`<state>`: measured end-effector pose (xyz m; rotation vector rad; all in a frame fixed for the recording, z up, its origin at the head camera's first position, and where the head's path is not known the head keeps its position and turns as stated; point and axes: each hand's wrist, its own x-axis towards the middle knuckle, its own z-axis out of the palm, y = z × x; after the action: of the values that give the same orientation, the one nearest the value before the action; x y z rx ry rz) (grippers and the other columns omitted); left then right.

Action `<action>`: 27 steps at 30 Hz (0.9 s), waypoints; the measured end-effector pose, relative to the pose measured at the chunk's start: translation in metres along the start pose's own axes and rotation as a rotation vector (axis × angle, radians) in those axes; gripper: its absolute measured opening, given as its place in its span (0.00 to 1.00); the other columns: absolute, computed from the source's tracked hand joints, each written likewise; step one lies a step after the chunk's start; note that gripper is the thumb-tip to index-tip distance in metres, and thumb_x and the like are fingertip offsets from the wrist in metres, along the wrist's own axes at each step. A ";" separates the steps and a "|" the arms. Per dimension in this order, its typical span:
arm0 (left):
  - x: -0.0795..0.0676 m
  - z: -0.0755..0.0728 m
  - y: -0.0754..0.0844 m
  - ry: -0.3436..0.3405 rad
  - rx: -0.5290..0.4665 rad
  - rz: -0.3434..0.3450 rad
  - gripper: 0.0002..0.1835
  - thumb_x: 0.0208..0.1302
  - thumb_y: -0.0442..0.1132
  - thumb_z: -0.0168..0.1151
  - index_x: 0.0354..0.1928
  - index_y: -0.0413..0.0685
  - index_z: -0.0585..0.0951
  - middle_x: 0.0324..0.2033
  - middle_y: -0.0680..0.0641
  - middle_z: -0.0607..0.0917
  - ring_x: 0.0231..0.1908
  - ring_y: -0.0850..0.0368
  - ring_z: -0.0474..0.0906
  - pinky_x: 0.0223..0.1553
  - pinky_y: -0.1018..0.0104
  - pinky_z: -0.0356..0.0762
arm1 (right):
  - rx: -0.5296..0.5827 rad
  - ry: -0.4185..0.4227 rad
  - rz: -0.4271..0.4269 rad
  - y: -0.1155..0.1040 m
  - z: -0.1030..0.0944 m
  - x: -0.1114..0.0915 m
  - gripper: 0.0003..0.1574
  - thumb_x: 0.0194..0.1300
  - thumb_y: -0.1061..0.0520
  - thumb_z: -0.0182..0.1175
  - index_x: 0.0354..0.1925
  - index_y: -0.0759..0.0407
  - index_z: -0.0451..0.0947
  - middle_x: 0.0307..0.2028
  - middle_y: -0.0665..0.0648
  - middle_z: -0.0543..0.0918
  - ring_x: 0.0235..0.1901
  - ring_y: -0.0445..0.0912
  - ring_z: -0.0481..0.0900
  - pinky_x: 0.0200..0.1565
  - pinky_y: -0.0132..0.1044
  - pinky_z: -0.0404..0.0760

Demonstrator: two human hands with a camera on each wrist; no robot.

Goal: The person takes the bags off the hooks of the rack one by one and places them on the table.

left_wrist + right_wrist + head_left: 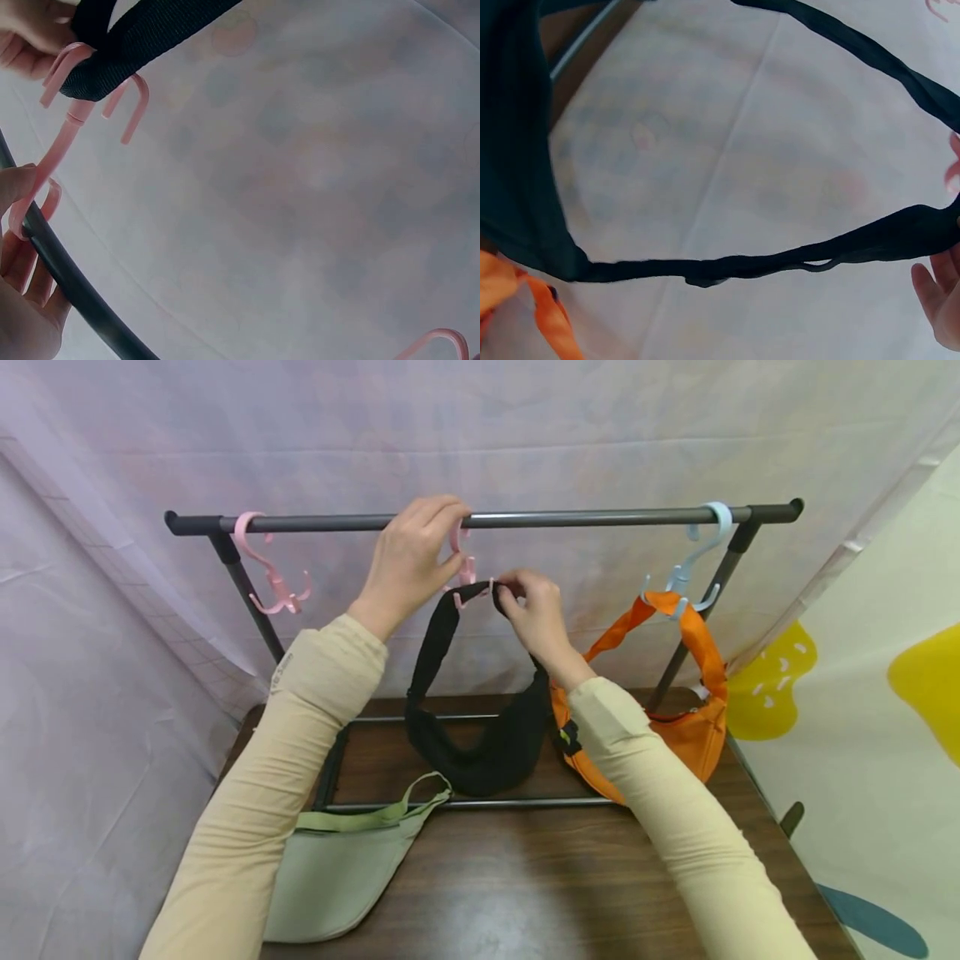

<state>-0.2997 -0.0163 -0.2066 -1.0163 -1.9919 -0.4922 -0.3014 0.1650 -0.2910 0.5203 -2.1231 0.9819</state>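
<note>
A black sling bag [510, 747] hangs in the middle by its strap, which loops over the prongs of a pink hook [52, 157] on the rail. My left hand [412, 556] is up at the rail [570, 518], its thumb against the hook's stem and its fingers behind the bar. Just right of the prongs, my right hand [538, 610] pinches the black strap [825, 244] between thumb and fingers. In the head view, my left hand hides part of the hook's upper curve.
Another pink hook [277, 585] hangs at the rail's left end. At the right, a light blue hook [686, 572] bears an orange bag [690, 739]. A pale green bag [345, 877] lies on the brown table [510, 868]. White curtains [525, 443] stand behind.
</note>
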 end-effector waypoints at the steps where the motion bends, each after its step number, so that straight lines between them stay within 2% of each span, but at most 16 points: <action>1: 0.000 0.000 0.000 -0.001 -0.002 -0.003 0.16 0.52 0.31 0.63 0.45 0.37 0.78 0.47 0.42 0.79 0.49 0.49 0.73 0.53 0.64 0.70 | -0.012 0.009 -0.021 -0.001 -0.002 0.003 0.07 0.59 0.67 0.55 0.34 0.69 0.79 0.31 0.63 0.81 0.32 0.50 0.79 0.38 0.40 0.78; 6: 0.001 0.000 0.000 -0.007 -0.005 -0.010 0.16 0.51 0.31 0.63 0.45 0.37 0.78 0.46 0.43 0.79 0.48 0.49 0.73 0.52 0.64 0.70 | -0.085 0.036 -0.114 -0.011 -0.011 0.014 0.08 0.59 0.67 0.56 0.33 0.70 0.80 0.29 0.63 0.79 0.29 0.50 0.77 0.34 0.39 0.77; 12: 0.001 -0.001 0.000 -0.003 -0.014 -0.010 0.17 0.50 0.32 0.64 0.45 0.37 0.79 0.45 0.43 0.80 0.48 0.49 0.73 0.51 0.63 0.70 | -0.157 0.081 -0.150 -0.029 -0.017 0.022 0.09 0.59 0.66 0.55 0.33 0.69 0.81 0.28 0.60 0.78 0.28 0.47 0.76 0.32 0.36 0.75; 17: 0.000 -0.002 0.000 -0.002 -0.022 -0.009 0.18 0.51 0.32 0.63 0.46 0.38 0.79 0.45 0.43 0.79 0.48 0.49 0.73 0.50 0.61 0.71 | -0.170 0.136 -0.192 -0.040 -0.021 0.025 0.09 0.58 0.67 0.54 0.31 0.68 0.82 0.27 0.59 0.78 0.28 0.47 0.76 0.30 0.35 0.73; 27: 0.000 -0.002 -0.001 -0.010 -0.022 -0.012 0.18 0.53 0.33 0.63 0.48 0.39 0.80 0.45 0.44 0.79 0.47 0.49 0.73 0.49 0.60 0.71 | -0.189 0.140 -0.270 -0.054 -0.029 0.020 0.10 0.60 0.65 0.52 0.33 0.68 0.81 0.30 0.60 0.78 0.28 0.47 0.75 0.32 0.35 0.75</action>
<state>-0.2993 -0.0183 -0.2053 -1.0222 -2.0068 -0.5173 -0.2689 0.1522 -0.2370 0.6059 -1.9356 0.6405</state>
